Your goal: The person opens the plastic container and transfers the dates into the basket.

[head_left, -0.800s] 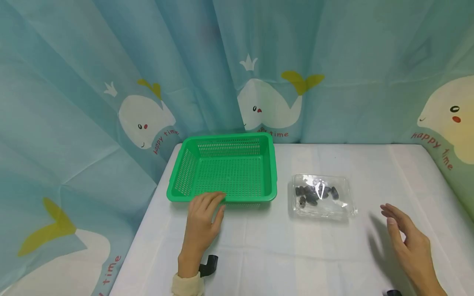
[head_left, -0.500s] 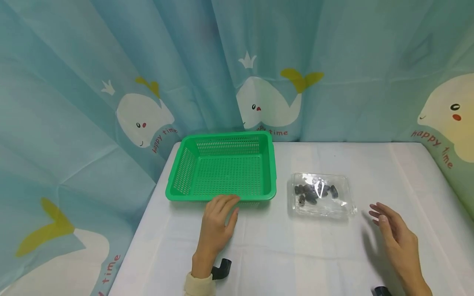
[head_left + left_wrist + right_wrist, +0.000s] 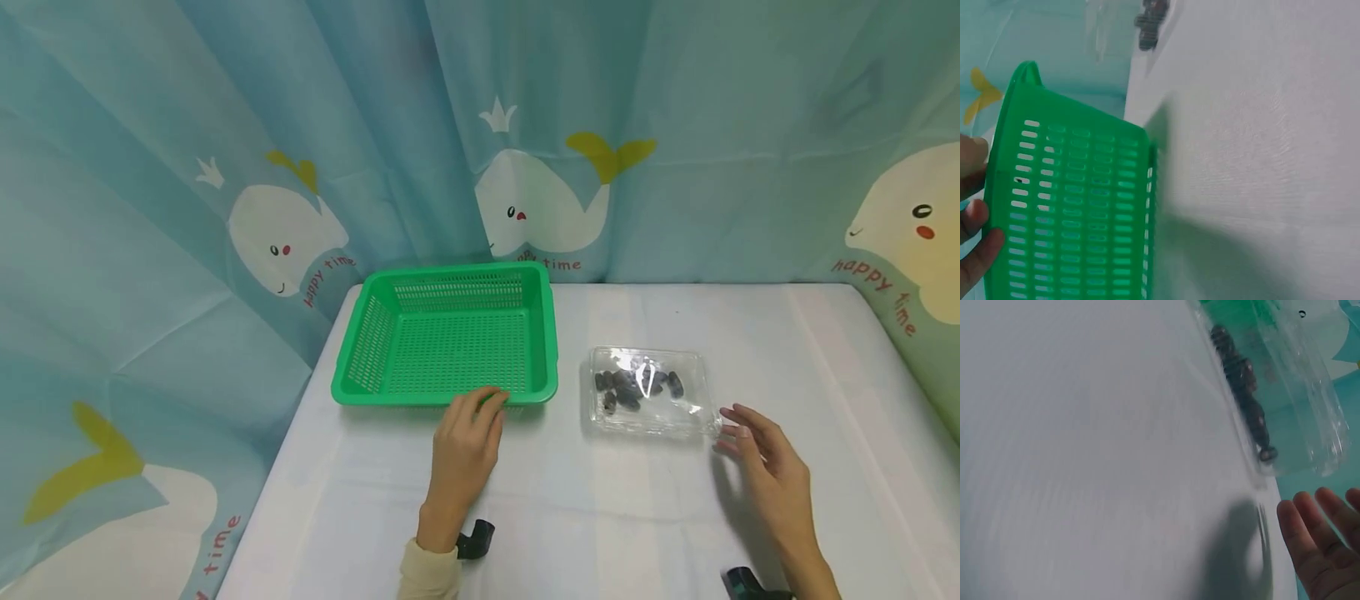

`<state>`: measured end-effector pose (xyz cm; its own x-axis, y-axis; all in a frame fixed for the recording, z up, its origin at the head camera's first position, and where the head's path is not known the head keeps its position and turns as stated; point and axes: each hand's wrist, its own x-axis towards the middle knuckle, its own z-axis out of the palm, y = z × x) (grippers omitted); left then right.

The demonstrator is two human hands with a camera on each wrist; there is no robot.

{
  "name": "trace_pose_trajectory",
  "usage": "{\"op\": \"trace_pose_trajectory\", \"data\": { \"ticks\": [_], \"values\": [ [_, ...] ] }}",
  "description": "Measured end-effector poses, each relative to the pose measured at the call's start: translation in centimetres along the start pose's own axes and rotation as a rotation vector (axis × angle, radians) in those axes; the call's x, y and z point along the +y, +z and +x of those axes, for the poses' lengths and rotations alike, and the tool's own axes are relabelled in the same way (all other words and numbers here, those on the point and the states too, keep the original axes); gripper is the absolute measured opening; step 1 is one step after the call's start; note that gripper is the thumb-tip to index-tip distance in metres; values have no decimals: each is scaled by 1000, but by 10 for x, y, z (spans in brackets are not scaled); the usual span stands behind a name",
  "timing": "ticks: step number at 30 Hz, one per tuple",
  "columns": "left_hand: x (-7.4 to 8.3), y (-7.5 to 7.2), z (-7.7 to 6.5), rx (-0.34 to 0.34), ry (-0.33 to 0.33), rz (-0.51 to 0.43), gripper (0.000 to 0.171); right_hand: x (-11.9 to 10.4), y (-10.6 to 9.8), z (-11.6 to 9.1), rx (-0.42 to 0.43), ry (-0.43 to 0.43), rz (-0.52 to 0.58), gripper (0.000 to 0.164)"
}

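Note:
A clear plastic box [image 3: 693, 392] stands on the white table, right of a green basket [image 3: 550, 333]. Inside the box lie several small dark oval pieces [image 3: 628, 395], which look like grapes. My left hand [image 3: 467, 446] is at the basket's near rim, fingers loosely bent over it. From the left wrist view, its fingertips [image 3: 985, 253] are close to that rim; whether they touch it I cannot tell. My right hand [image 3: 772, 467] reaches toward the box's right end, fingers extended and holding nothing. In the right wrist view a small gap separates its fingers [image 3: 1300, 534] from the box.
A pale blue curtain [image 3: 720, 208] with printed whales hangs behind and to the left of the table [image 3: 585, 517]. A black wrist-worn piece [image 3: 477, 540] shows beside the left wrist, another [image 3: 746, 583] beside the right. The basket holds nothing visible.
My left hand has slid right along the basket's near rim. My right hand has moved left, up to the clear box's right end. Basket and box have kept their places on the table.

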<state>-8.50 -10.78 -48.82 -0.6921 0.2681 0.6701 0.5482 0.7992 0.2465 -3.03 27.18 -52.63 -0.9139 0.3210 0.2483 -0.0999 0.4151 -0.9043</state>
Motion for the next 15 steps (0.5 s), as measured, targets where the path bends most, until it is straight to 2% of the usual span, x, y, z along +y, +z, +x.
{"op": "trace_pose_trajectory", "data": {
  "ticks": [2,4,8,11,15],
  "values": [
    [0,2,3,8,-14,48,18,-1,4,2,-2,43,58,39],
    [0,4,5,11,-29,69,15,-2,6,4,-10,89,163,38],
    [-1,5,6,20,-42,62,11,-2,8,9,-27,173,304,36],
    [-2,6,7,33,-38,55,11,-3,8,11,-26,235,358,32],
    [-3,6,7,34,-33,49,10,-4,8,14,-25,309,544,25]
  ]
}}
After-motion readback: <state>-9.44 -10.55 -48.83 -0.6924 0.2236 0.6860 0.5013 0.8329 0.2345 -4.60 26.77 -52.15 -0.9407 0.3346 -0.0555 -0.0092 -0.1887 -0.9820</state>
